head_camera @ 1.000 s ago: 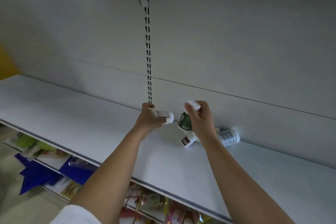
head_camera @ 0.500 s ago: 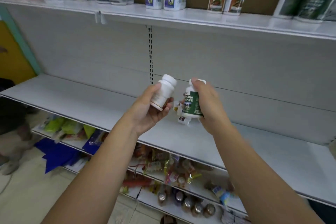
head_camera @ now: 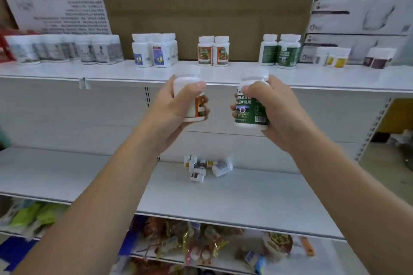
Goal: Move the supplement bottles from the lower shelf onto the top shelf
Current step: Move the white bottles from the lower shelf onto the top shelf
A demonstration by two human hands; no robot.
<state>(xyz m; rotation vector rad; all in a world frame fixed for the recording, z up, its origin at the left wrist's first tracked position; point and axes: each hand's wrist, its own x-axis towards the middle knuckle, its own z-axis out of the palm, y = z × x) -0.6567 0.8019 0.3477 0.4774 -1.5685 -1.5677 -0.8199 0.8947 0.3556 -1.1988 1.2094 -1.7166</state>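
left hand [head_camera: 171, 108], right hand [head_camera: 278, 110], raised, fingers curled

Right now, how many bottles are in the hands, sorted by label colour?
Orange-label bottle, in the left hand: 1
Green-label bottle, in the right hand: 1
Total held: 2
The small bottles piled on the lower shelf are too blurred to count.

The left hand [head_camera: 169, 107] and right hand [head_camera: 279, 111] are bare, as are the 2 forearms [head_camera: 100, 196] behind them.
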